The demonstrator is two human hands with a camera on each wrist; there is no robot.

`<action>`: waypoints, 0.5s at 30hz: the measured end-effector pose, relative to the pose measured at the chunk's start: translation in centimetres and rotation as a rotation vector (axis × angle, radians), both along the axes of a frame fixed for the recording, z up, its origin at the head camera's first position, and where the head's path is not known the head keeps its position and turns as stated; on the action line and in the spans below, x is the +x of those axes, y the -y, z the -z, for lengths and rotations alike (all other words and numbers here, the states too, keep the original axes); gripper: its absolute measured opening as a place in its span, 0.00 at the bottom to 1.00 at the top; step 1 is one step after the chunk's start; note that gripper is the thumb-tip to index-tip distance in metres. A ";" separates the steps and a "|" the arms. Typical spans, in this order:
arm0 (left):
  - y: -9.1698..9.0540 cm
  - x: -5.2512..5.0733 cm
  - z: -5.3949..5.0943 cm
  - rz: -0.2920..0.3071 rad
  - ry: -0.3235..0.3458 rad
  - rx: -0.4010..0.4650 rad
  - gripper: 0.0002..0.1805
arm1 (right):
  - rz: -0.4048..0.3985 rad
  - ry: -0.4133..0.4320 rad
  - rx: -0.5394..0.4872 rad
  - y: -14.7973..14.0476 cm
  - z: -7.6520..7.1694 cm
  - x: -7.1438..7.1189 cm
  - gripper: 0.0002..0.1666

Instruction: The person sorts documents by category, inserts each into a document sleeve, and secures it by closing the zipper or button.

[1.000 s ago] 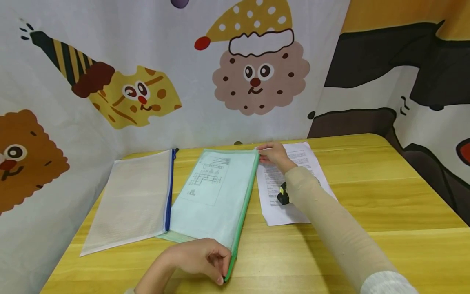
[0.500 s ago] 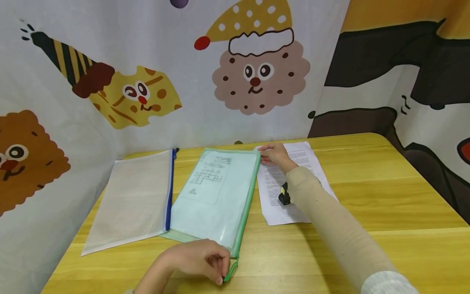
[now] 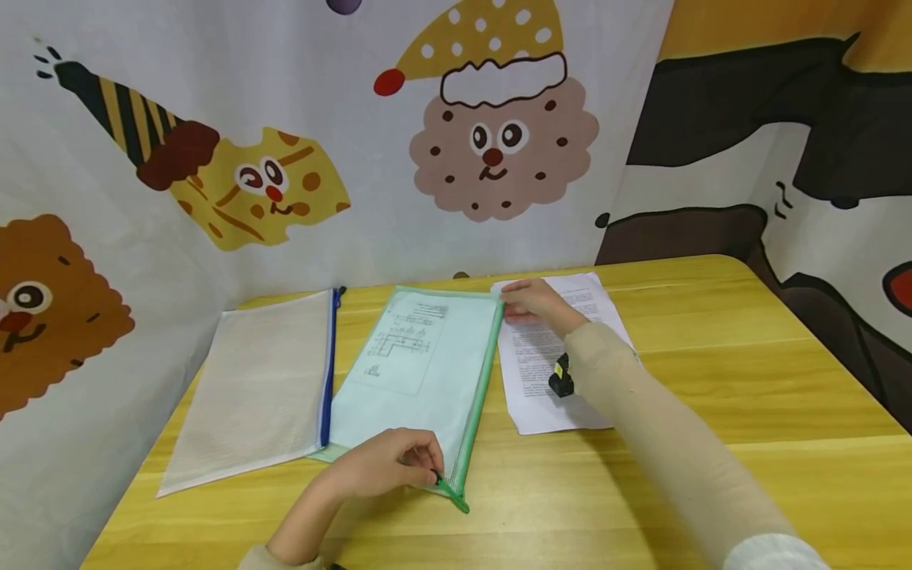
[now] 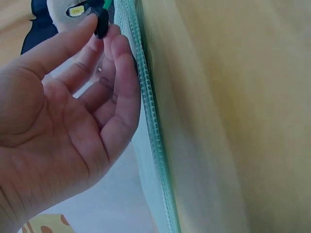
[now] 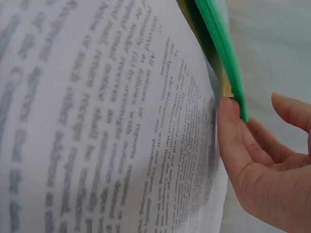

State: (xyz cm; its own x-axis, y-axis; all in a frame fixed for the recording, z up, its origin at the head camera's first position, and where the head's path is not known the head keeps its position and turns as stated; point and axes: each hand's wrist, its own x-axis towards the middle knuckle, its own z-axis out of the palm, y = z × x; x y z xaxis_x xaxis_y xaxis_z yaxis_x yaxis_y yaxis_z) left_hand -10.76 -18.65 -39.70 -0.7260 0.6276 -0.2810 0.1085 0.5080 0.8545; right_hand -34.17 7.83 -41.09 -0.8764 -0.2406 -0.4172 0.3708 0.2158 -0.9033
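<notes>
Table (image 3: 712,380) bears 1 green pouch (image 3: 427,388), with 1 blue-zipped white pouch (image 3: 256,380) on its left and printed paper (image 3: 527,356) on its right. The right hand (image 3: 540,304), fingers extended, touches the green pouch's far right corner; the left hand (image 3: 388,463) pinches a black tab (image 4: 102,24) by the near right corner.

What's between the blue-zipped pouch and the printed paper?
The green pouch lies there, as the head view shows, with the left hand over its near end.
</notes>
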 end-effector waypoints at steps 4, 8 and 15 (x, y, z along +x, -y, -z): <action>-0.1 -0.3 -0.3 -0.029 -0.044 -0.058 0.02 | -0.034 0.013 0.037 -0.2 -0.7 0.7 0.32; -0.1 -0.3 -0.4 -0.051 -0.076 -0.110 0.02 | -0.082 0.000 0.095 -0.8 -1.2 1.4 0.35; -0.1 -0.4 -0.4 -0.104 -0.096 -0.162 0.03 | -0.131 -0.025 0.147 -2.1 -1.9 2.2 0.34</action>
State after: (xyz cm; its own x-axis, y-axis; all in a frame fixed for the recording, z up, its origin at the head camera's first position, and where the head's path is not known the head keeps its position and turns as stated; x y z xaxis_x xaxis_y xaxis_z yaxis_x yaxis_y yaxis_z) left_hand -11.19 -18.51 -39.30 -0.8129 0.5004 -0.2980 0.1256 0.6502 0.7493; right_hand -31.96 9.88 -39.21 -0.8518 -0.2916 -0.4352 0.3088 0.3916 -0.8668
